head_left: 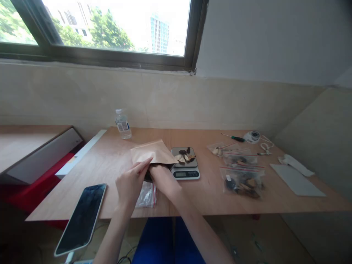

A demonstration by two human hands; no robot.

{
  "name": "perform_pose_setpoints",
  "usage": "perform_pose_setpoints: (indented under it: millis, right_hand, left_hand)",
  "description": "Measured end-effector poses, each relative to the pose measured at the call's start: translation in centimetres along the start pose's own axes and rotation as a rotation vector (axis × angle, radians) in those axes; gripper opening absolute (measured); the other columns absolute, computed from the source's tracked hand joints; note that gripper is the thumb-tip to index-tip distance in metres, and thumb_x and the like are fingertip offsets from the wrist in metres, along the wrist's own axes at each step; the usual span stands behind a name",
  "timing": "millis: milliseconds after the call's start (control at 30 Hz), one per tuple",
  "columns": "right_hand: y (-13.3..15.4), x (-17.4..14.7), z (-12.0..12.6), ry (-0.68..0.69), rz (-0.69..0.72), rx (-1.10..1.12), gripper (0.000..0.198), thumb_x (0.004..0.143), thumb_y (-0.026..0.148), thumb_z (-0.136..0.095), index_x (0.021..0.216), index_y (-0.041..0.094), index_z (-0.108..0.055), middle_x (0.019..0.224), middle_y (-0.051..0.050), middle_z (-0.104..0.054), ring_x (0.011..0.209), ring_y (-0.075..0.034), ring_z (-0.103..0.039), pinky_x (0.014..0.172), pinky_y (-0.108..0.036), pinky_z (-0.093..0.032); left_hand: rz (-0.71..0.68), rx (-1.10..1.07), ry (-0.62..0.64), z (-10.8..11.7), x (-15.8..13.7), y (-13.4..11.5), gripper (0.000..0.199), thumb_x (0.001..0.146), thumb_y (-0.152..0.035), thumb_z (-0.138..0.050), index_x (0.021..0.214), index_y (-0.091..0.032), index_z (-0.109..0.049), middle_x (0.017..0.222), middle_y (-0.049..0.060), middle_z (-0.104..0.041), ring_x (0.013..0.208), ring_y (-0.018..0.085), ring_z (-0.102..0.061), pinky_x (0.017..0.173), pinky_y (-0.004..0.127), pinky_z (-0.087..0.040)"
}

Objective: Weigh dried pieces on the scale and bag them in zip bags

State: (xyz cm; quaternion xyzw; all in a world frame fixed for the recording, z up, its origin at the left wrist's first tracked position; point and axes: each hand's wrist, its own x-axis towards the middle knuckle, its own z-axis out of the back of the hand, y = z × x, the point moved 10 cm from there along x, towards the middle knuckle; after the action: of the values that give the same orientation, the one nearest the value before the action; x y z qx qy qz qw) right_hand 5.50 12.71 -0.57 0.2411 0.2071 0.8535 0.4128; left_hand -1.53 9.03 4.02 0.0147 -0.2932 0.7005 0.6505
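Note:
A brown paper bag (pixel 154 152) is held up over the middle of the table. My left hand (pixel 134 179) pinches the edge of its mouth between thumb and fingers. My right hand (pixel 162 176) reaches into the mouth of the bag, so its fingers are hidden inside. Right beside the bag stands a small kitchen scale (pixel 186 173) with a display, and dark and pale dried pieces (pixel 186 155) lie on its plate. Under my hands a clear zip bag with a red seal line (pixel 147 195) lies on the table, partly covered.
Several zip bags (pixel 243 182) with dried pieces lie on the right, near a green-handled screwdriver (pixel 238 139), a white camera-like device with cable (pixel 252 136) and a white sheet (pixel 298 179). A plastic bottle (pixel 123 124) stands at the back left. A phone on a stand (pixel 82 218) is at the front left.

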Motion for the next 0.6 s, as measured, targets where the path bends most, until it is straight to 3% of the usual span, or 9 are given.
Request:
perform_pose_setpoints:
  millis: [100, 167, 267, 400, 500, 600]
  right_hand:
    - [2.1, -3.1, 3.2, -0.083, 0.083, 0.142, 0.033, 0.089, 0.009, -0.041, 0.116, 0.018, -0.058, 0.112, -0.009, -0.06, 0.106, -0.021, -0.057, 0.095, -0.036, -0.045]
    - [1.8, -5.3, 5.9, -0.198, 0.09, 0.262, 0.036, 0.09, 0.016, -0.044, 0.124, 0.025, -0.053, 0.115, -0.006, -0.055, 0.108, -0.018, -0.055, 0.096, -0.033, -0.045]
    - [-2.8, -8.6, 8.8, -0.386, -0.06, 0.321, 0.036, 0.091, 0.024, -0.045, 0.126, 0.029, -0.05, 0.107, -0.006, -0.053, 0.098, -0.017, -0.058, 0.092, -0.033, -0.048]
    - [-12.5, -12.1, 10.4, -0.615, -0.328, 0.261, 0.037, 0.086, 0.029, -0.052, 0.122, 0.021, -0.05, 0.103, -0.009, -0.06, 0.088, -0.02, -0.061, 0.079, -0.035, -0.051]
    - [-17.0, -12.1, 10.1, -0.647, -0.379, 0.164, 0.03, 0.084, 0.029, -0.055, 0.11, 0.016, -0.053, 0.097, -0.011, -0.062, 0.086, -0.022, -0.061, 0.077, -0.037, -0.051]
    - [-17.7, -10.5, 9.3, -0.574, -0.303, 0.006, 0.017, 0.084, 0.026, -0.053, 0.098, 0.017, -0.057, 0.094, -0.01, -0.063, 0.091, -0.025, -0.06, 0.082, -0.04, -0.048]
  left_hand:
    - [-0.001, 0.025, -0.004, 0.2, 0.4, 0.2, 0.029, 0.089, -0.034, -0.049, 0.115, -0.04, -0.061, 0.105, -0.005, -0.07, 0.072, 0.012, -0.064, 0.051, 0.02, -0.031]
    - [-0.002, 0.044, -0.015, 0.4, 0.7, 0.4, 0.029, 0.089, -0.036, -0.049, 0.115, -0.04, -0.06, 0.103, -0.004, -0.071, 0.071, 0.013, -0.064, 0.051, 0.021, -0.031]
    - [0.021, 0.044, -0.049, 0.9, 0.9, 0.8, 0.028, 0.088, -0.038, -0.05, 0.113, -0.04, -0.062, 0.1, -0.003, -0.072, 0.075, 0.014, -0.065, 0.052, 0.021, -0.033]
    - [0.051, 0.017, -0.048, 0.8, 1.1, 1.0, 0.027, 0.087, -0.039, -0.051, 0.11, -0.039, -0.064, 0.102, -0.003, -0.071, 0.08, 0.017, -0.066, 0.054, 0.022, -0.034]
    - [0.047, 0.01, -0.027, 0.3, 1.2, 0.8, 0.027, 0.088, -0.039, -0.05, 0.11, -0.039, -0.064, 0.102, -0.004, -0.071, 0.079, 0.017, -0.067, 0.054, 0.022, -0.035]
    - [0.026, 0.014, -0.035, 0.3, 1.3, 0.5, 0.027, 0.088, -0.038, -0.05, 0.112, -0.041, -0.063, 0.103, -0.005, -0.071, 0.079, 0.016, -0.067, 0.055, 0.022, -0.035]
